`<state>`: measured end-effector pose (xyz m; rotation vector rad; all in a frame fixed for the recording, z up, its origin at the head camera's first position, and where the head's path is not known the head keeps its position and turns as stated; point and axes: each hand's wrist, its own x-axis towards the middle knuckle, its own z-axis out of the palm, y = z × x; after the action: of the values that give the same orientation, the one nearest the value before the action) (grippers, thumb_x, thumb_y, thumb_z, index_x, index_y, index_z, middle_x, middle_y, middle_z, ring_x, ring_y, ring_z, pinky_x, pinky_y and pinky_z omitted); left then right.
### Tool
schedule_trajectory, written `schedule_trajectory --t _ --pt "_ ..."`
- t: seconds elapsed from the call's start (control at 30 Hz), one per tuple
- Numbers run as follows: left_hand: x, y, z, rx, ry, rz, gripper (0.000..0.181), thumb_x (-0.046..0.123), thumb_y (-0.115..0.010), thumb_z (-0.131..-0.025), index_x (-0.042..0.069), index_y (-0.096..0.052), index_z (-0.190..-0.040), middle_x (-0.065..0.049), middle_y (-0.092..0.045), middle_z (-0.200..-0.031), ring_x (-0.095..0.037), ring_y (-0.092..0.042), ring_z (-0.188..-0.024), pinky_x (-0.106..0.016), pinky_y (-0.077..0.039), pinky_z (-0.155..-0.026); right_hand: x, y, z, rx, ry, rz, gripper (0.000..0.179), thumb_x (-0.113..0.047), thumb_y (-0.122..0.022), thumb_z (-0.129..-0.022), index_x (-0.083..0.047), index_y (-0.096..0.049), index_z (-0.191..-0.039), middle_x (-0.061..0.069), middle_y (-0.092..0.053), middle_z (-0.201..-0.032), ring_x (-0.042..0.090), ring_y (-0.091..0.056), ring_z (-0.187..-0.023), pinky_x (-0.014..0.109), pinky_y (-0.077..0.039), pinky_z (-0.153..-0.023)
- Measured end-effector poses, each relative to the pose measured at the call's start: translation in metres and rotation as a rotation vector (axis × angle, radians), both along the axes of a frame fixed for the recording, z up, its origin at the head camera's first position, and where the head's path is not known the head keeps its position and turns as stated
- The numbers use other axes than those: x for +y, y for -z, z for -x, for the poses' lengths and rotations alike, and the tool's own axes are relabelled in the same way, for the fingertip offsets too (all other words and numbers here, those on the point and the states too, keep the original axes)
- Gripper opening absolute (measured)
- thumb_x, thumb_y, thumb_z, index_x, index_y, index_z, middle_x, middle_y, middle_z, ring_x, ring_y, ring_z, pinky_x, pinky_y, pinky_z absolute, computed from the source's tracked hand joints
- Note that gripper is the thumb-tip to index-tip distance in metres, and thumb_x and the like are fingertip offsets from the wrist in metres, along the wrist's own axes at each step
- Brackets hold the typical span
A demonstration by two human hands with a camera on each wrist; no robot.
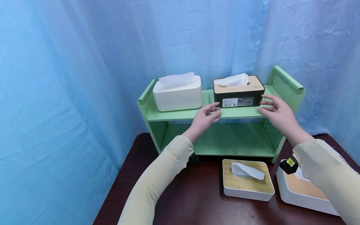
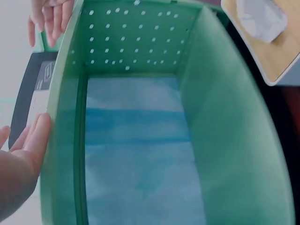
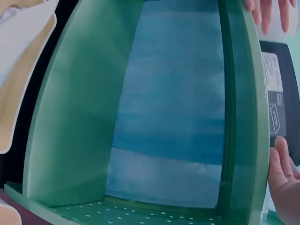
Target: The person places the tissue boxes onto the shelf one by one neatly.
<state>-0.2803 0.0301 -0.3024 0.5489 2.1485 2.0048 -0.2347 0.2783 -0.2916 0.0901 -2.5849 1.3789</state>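
On the top board of a green shelf (image 1: 234, 137) stands a black tissue box (image 1: 244, 94) with a light wooden lid, a white tissue poking out and a label on its front. My left hand (image 1: 203, 120) is at the box's left front corner, its fingers loosely bent. Off the right front corner, my right hand (image 1: 278, 114) faces it with fingers spread and slightly bent. Neither hand grips the box; it stands between them. In the right wrist view the right fingertips (image 3: 280, 146) are right at the box's end, beside the board's front edge.
Left of the black box, a white tissue box (image 1: 180, 100) shares the top board. Below, on the dark table (image 1: 180, 200), sit a low white box with a wooden lid (image 1: 247, 194) and a larger one (image 1: 305, 200), partly behind my right sleeve. Blue curtains (image 1: 70, 93) hang behind.
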Motion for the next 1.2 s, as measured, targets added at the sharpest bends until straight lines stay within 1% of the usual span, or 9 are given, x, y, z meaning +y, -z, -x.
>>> schedule_trajectory --t 0.13,0.23,0.3,0.43,0.53,0.67,0.8,1.0,1.2 --pt "0.001 0.012 -0.012 0.035 0.027 0.001 0.042 0.014 -0.056 -0.096 0.01 -0.05 -0.137 -0.012 -0.058 -0.13 -0.023 -0.059 -0.115 -0.028 -0.05 -0.091 0.0 0.012 -0.008 0.066 0.001 -0.041 0.061 -0.037 -0.05 -0.097 -0.013 -0.029 -0.149 0.02 -0.045 -0.137 0.006 -0.055 -0.108 0.014 -0.04 -0.075" --pt "0.001 0.022 -0.022 0.059 0.05 0.032 0.04 0.014 -0.056 -0.096 0.01 -0.052 -0.136 -0.013 -0.059 -0.129 -0.025 -0.06 -0.113 -0.028 -0.051 -0.089 0.002 0.026 -0.014 0.086 -0.024 -0.063 0.057 -0.032 -0.051 -0.098 -0.011 -0.032 -0.148 0.021 -0.044 -0.137 -0.017 -0.045 -0.092 0.009 -0.04 -0.07" --pt "0.001 0.031 -0.027 0.062 0.064 0.067 0.04 0.014 -0.056 -0.096 0.01 -0.052 -0.136 -0.013 -0.059 -0.128 -0.026 -0.06 -0.112 -0.028 -0.051 -0.089 0.002 0.034 -0.018 0.094 -0.036 -0.067 0.056 -0.029 -0.052 -0.098 -0.009 -0.034 -0.147 0.022 -0.042 -0.14 -0.022 -0.042 -0.088 0.008 -0.04 -0.069" --pt "0.0 0.048 -0.035 0.043 0.069 0.104 0.04 0.015 -0.056 -0.096 0.012 -0.052 -0.136 -0.012 -0.06 -0.128 -0.025 -0.06 -0.112 -0.028 -0.051 -0.088 0.002 0.045 -0.026 0.119 -0.029 -0.049 0.054 -0.029 -0.052 -0.098 -0.009 -0.036 -0.145 0.015 -0.044 -0.141 -0.023 -0.045 -0.089 0.008 -0.04 -0.068" --pt "-0.002 0.058 -0.037 0.033 0.056 0.097 0.039 0.015 -0.056 -0.096 0.012 -0.053 -0.135 -0.012 -0.06 -0.126 -0.026 -0.06 -0.112 -0.028 -0.051 -0.089 0.001 0.05 -0.032 0.135 -0.026 -0.026 0.052 -0.028 -0.054 -0.097 -0.011 -0.038 -0.144 -0.006 -0.051 -0.128 -0.021 -0.047 -0.09 0.008 -0.041 -0.068" --pt "-0.005 0.07 -0.039 0.016 0.051 0.083 0.038 0.016 -0.057 -0.096 0.013 -0.054 -0.133 -0.011 -0.062 -0.123 -0.025 -0.061 -0.11 -0.03 -0.051 -0.09 0.001 0.062 -0.042 0.143 -0.057 -0.014 0.052 -0.024 -0.055 -0.097 -0.009 -0.039 -0.143 -0.031 -0.044 -0.113 -0.02 -0.05 -0.089 0.008 -0.042 -0.069" --pt "-0.007 0.081 -0.043 0.013 0.055 0.09 0.037 0.016 -0.056 -0.096 0.013 -0.055 -0.133 -0.01 -0.062 -0.121 -0.019 -0.062 -0.105 -0.031 -0.051 -0.09 0.001 0.082 -0.053 0.151 -0.091 0.006 0.05 -0.02 -0.056 -0.096 -0.006 -0.041 -0.141 -0.036 -0.045 -0.11 -0.017 -0.053 -0.089 0.008 -0.043 -0.07" --pt "-0.01 0.093 -0.053 -0.005 0.069 0.096 0.036 0.016 -0.056 -0.096 0.012 -0.055 -0.132 -0.01 -0.063 -0.12 -0.026 -0.06 -0.109 -0.026 -0.05 -0.088 0.002 0.112 -0.068 0.1 -0.13 -0.014 0.048 -0.018 -0.058 -0.095 -0.004 -0.042 -0.139 -0.037 -0.045 -0.11 -0.015 -0.054 -0.089 0.017 -0.049 -0.067" --pt "-0.013 0.102 -0.061 -0.013 0.085 0.102 0.034 0.015 -0.055 -0.096 0.01 -0.056 -0.13 -0.016 -0.061 -0.121 -0.021 -0.062 -0.106 -0.024 -0.05 -0.087 0.005 0.133 -0.08 0.065 -0.146 0.012 0.047 -0.012 -0.058 -0.095 -0.002 -0.042 -0.138 -0.037 -0.046 -0.108 -0.015 -0.054 -0.089 0.019 -0.048 -0.066"
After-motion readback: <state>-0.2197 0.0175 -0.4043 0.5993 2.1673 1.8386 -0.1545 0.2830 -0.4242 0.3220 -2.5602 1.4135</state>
